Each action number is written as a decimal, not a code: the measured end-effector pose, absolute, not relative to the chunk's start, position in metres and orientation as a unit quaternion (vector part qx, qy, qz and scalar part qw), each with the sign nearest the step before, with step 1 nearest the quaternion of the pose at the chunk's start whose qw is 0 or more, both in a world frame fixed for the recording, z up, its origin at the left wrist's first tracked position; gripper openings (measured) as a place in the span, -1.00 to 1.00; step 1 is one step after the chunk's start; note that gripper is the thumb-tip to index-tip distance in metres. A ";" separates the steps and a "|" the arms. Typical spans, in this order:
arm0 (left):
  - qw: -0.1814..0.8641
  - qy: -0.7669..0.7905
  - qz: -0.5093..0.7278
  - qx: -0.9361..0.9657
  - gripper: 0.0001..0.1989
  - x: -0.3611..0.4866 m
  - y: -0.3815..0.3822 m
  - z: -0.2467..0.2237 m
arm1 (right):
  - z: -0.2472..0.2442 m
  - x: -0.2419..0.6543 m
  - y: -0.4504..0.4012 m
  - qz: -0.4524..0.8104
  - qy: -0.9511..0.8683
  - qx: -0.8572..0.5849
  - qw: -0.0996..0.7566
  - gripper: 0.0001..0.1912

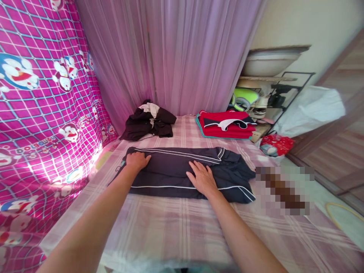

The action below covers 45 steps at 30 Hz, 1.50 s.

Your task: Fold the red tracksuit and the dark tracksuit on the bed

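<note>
A dark garment with white piping lies folded lengthwise across the plaid bedsheet. Near its left end rests my left hand, palm down, with the thumb apart from the other fingers, which are partly hidden. My right hand lies flat on the garment right of its middle, fingers spread. Neither hand appears to hold anything.
At the back left is a crumpled dark clothes pile. A stack of folded red clothes sits at the back right. Beyond the right edge are a rack and a red bag. A pink patterned curtain hangs at left.
</note>
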<state>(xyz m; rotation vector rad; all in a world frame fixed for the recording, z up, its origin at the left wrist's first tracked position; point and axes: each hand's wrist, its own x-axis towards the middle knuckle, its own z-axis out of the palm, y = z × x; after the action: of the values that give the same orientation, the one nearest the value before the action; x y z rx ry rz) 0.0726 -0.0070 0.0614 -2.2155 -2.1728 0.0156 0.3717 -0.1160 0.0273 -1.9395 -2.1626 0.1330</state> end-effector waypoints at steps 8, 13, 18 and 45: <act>0.068 -0.671 -0.057 -0.736 -0.45 0.070 0.004 0.049 | 0.041 0.372 -0.119 0.078 -0.734 -0.665 0.114 -0.45; 0.082 -0.683 -0.068 -0.723 -0.45 0.067 0.001 0.038 | 0.065 0.364 -0.102 0.069 -0.727 -0.668 0.144 -0.47; 0.087 -0.705 -0.039 -0.702 -0.39 0.066 -0.005 0.043 | 0.061 0.380 -0.072 0.052 -0.740 -0.659 0.128 -0.44; -0.022 -0.716 0.001 -0.698 -0.24 0.082 0.012 0.037 | 0.035 0.418 -0.056 0.054 -0.680 -0.729 0.051 -0.40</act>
<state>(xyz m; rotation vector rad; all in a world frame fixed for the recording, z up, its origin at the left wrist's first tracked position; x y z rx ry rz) 0.0822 0.0120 0.0373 -2.2246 -2.2808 0.0030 0.4179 -0.0564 0.0352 -2.2192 -2.0693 0.1632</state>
